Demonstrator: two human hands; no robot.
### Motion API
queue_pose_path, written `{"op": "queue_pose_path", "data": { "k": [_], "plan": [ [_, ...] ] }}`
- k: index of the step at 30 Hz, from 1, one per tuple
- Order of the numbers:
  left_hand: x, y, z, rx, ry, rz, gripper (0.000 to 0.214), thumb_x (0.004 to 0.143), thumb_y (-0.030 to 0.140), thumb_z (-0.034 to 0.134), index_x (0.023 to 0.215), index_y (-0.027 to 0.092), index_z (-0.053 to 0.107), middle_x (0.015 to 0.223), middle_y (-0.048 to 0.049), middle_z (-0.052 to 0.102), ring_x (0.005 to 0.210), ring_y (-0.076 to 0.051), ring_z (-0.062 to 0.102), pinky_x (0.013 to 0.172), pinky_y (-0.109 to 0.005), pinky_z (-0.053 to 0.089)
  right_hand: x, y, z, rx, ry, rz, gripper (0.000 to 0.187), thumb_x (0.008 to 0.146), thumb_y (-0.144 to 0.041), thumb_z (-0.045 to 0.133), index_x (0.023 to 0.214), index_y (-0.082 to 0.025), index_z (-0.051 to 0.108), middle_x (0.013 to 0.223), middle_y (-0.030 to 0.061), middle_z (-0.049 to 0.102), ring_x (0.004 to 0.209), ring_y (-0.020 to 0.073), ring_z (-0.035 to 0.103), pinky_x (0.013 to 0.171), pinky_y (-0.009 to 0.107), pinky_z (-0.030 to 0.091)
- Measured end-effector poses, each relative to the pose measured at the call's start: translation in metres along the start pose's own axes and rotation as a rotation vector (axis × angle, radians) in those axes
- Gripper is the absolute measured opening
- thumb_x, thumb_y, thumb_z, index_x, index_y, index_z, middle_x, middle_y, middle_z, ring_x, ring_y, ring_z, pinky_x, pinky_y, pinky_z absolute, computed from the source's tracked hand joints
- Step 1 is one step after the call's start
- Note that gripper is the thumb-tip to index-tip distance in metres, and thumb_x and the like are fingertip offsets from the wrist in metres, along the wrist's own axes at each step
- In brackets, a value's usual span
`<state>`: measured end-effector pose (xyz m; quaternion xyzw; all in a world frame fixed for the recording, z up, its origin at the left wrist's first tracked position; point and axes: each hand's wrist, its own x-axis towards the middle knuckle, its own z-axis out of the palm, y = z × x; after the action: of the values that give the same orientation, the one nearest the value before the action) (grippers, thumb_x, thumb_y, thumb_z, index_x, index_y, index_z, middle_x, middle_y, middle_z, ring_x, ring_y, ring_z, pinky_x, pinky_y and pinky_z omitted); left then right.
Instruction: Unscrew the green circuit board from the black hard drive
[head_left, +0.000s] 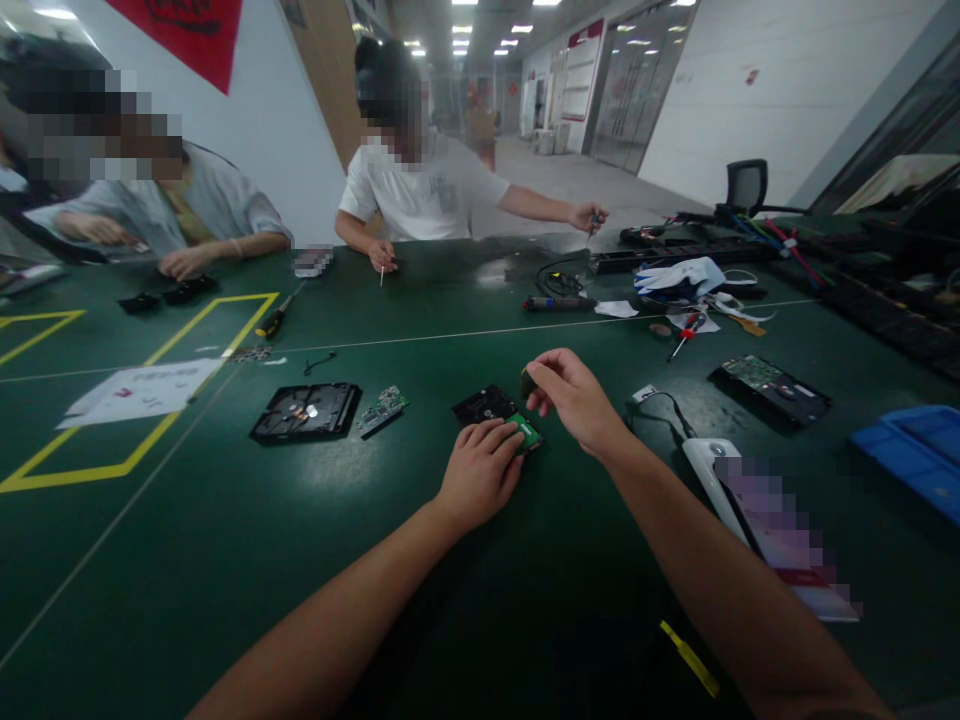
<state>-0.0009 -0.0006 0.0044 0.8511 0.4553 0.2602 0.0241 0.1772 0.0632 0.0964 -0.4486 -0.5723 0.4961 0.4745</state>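
Observation:
A hard drive [484, 404] with a dark metal body and a green circuit board [529, 432] lies on the table in front of me. My left hand [484, 465] rests over its near side, fingers across the board and thumb along the edge, holding it. Just above the drive's right end, my right hand [566, 395] is closed in a pinch on a small dark piece with a greenish edge [527, 382]; its kind cannot be made out. Left of the drive lie a loose circuit board [384, 411] and another hard drive [306, 411].
To the right are another hard drive [772, 390], a white device with a cable [716, 470], a phone-like slab [802, 560] and a blue tray [911, 450]. Screwdrivers [274, 318], paper [139, 390] and gloves [679, 278] lie farther off. Two people sit across the table.

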Motion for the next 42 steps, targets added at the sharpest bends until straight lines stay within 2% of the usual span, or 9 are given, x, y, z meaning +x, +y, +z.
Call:
{"op": "queue_pose_path", "data": {
  "k": [3, 6, 11, 16, 22, 29, 33, 38, 42],
  "plan": [
    [0.000, 0.000, 0.000, -0.003, -0.006, 0.001, 0.037, 0.102, 0.032, 0.054, 0.137, 0.025, 0.063, 0.140, -0.0065, 0.067, 0.133, -0.029, 0.055, 0.110, -0.052, 0.044, -0.002, -0.003, 0.002, 0.059, -0.029, 0.022, 0.031, 0.090, -0.047, 0.068, 0.102, -0.023, 0.052, 0.091, 0.0008, 0.067, 0.060, 0.0137, 0.067, 0.050, 0.027, 0.047],
    [0.000, 0.000, 0.000, -0.012, -0.002, 0.009, 0.037, 0.101, 0.032, 0.055, 0.137, 0.026, 0.063, 0.139, -0.0071, 0.067, 0.132, -0.030, 0.056, 0.110, -0.053, 0.044, -0.005, -0.009, 0.003, 0.117, -0.043, 0.041, 0.025, 0.091, -0.043, 0.065, 0.101, -0.024, 0.052, 0.099, 0.0018, 0.068, 0.061, 0.0133, 0.068, 0.050, 0.027, 0.049],
    [0.000, -0.001, 0.001, -0.012, 0.003, 0.007, 0.037, 0.102, 0.032, 0.054, 0.137, 0.027, 0.063, 0.139, -0.0074, 0.067, 0.133, -0.030, 0.056, 0.110, -0.054, 0.044, -0.004, -0.013, -0.001, 0.017, -0.042, -0.004, 0.020, 0.095, -0.038, 0.055, 0.100, -0.022, 0.067, 0.084, 0.0021, 0.067, 0.062, 0.0139, 0.064, 0.054, 0.027, 0.047],
    [-0.001, -0.001, 0.003, -0.007, 0.004, 0.007, 0.036, 0.102, 0.032, 0.053, 0.136, 0.026, 0.064, 0.140, -0.0073, 0.067, 0.134, -0.030, 0.055, 0.110, -0.053, 0.044, -0.003, -0.008, -0.005, -0.124, -0.058, -0.077, 0.025, 0.096, -0.043, 0.060, 0.106, -0.025, 0.073, 0.094, 0.0032, 0.070, 0.066, 0.0138, 0.059, 0.056, 0.028, 0.044],
    [-0.001, -0.001, 0.002, 0.003, 0.004, 0.006, 0.036, 0.102, 0.032, 0.054, 0.136, 0.026, 0.063, 0.139, -0.0071, 0.067, 0.134, -0.030, 0.055, 0.110, -0.053, 0.044, -0.005, -0.011, -0.003, -0.095, -0.081, -0.047, 0.022, 0.090, -0.041, 0.068, 0.103, -0.023, 0.072, 0.097, 0.0046, 0.072, 0.064, 0.0135, 0.058, 0.051, 0.027, 0.039],
    [0.000, -0.002, 0.003, -0.006, 0.008, 0.004, 0.035, 0.102, 0.032, 0.054, 0.135, 0.026, 0.064, 0.139, -0.0070, 0.067, 0.133, -0.029, 0.055, 0.110, -0.053, 0.044, -0.004, -0.013, -0.003, -0.063, -0.050, -0.026, 0.021, 0.090, -0.038, 0.062, 0.098, -0.025, 0.076, 0.098, 0.0044, 0.075, 0.063, 0.0127, 0.051, 0.052, 0.026, 0.035],
    [0.000, -0.002, 0.002, -0.006, 0.000, 0.001, 0.036, 0.102, 0.032, 0.054, 0.136, 0.026, 0.064, 0.140, -0.0071, 0.067, 0.134, -0.030, 0.055, 0.110, -0.053, 0.044, -0.002, -0.008, -0.003, -0.045, -0.040, -0.030, 0.022, 0.092, -0.042, 0.061, 0.101, -0.025, 0.072, 0.099, 0.0039, 0.073, 0.059, 0.0114, 0.050, 0.050, 0.027, 0.034],
    [0.001, 0.000, 0.000, -0.003, -0.006, 0.006, 0.035, 0.102, 0.032, 0.053, 0.136, 0.025, 0.064, 0.141, -0.0071, 0.066, 0.133, -0.030, 0.055, 0.111, -0.053, 0.044, -0.003, -0.005, 0.000, -0.044, 0.030, 0.005, 0.025, 0.090, -0.046, 0.068, 0.094, -0.023, 0.061, 0.072, -0.0033, 0.059, 0.054, 0.0113, 0.052, 0.049, 0.026, 0.036],
    [0.000, 0.000, 0.000, 0.001, -0.006, 0.007, 0.035, 0.103, 0.033, 0.052, 0.136, 0.025, 0.064, 0.141, -0.0065, 0.066, 0.133, -0.030, 0.055, 0.110, -0.053, 0.044, -0.004, -0.007, 0.001, -0.017, -0.012, -0.019, 0.029, 0.090, -0.050, 0.069, 0.098, -0.024, 0.059, 0.084, -0.0014, 0.064, 0.056, 0.0106, 0.057, 0.050, 0.026, 0.041]
  ]
}}
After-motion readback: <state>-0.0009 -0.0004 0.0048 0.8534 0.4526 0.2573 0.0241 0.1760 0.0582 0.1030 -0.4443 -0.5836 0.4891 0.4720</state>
